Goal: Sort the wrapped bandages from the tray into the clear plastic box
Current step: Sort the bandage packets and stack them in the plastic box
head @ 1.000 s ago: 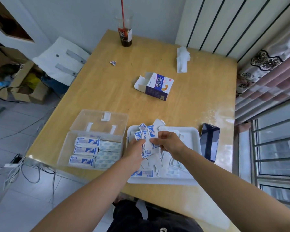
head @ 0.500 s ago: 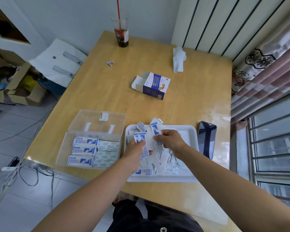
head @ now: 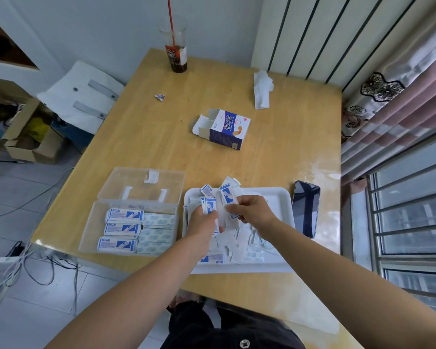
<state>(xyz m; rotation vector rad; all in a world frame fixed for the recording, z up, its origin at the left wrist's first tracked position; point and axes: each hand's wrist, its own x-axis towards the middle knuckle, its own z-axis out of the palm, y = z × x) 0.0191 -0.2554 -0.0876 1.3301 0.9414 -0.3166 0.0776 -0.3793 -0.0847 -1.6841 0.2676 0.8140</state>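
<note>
We hold a bunch of wrapped bandages (head: 213,206) just above the tray (head: 286,197); our left hand (head: 202,224) grips the bottom of the bunch with curled fingers; our right hand (head: 252,210) pinches a wrapper or two at the top of it; so both hands are closed on paper and neither is spread wide.

We think the job right now is to tidy the bunch; to do it well we should turn every wrapper the same way, tap the ends level, and squeeze softly so nothing slips out; then the bunch can go to the clear plastic box (head: 92,222), which sits just left of the tray with its lid (head: 141,182) open; the stacks (head: 124,229) in the box lie in neat rows, so a new stack should go down flat beside them and not be dropped in a heap.

The bandages are small, thin, flat paper packets; one side is white with a blue picture; the other side looks pale with tiny dots; they seem light and bendy, and they fan out in our fingers; many more lie in a messy pile (head: 248,251) in the tray, under our hands and nearer to us; a dark phone (head: 306,210) lies just right of the tray.
</note>
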